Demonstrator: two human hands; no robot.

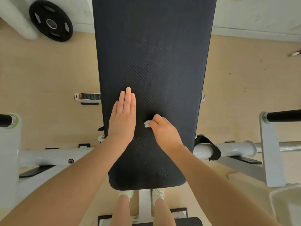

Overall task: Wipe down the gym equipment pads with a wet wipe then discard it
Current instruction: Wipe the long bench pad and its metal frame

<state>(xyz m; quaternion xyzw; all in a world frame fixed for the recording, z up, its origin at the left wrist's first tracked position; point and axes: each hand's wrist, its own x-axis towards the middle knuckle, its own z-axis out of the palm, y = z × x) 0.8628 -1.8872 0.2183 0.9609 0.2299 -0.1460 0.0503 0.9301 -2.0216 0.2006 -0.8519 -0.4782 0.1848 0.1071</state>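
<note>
Two hands on bench pad (154,62), left hand (123,118) flat, right hand (164,131) gripping wet wipe (147,124) (crumpled)

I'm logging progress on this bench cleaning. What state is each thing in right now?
Bench pad: bare, with faint damp-looking marks down its middle.
Wet wipe: bunched up, pressed on the pad.
Right hand: fingers curled, gripping the wipe.
Left hand: flat on the pad, fingers straight and together.
Weight plate: upright, leaning at the wall.
</note>
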